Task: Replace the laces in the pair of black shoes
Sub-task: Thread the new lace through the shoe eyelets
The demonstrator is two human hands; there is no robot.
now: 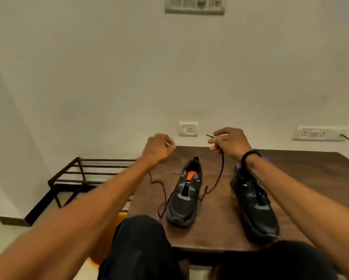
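A black shoe (184,196) with an orange tongue patch stands near the middle of the dark wooden worktop (216,229), toe toward the person. A dark lace (218,178) runs through its lowest eyelets, and both ends rise away from it. The right hand (229,143) is lifted above the far side of the worktop and pinches one end between thumb and fingers, the tip sticking out to the left. The left hand (159,147) is raised to the same height with fingers curled; the other end of the lace leads up toward it, though the grip itself is hidden behind the hand. A second black shoe (256,205) stands to the right, partly under the right forearm, which wears a black wristband (248,156). A metal rack (84,174) sits on the floor at left, and wall sockets (188,129) are behind the hands.
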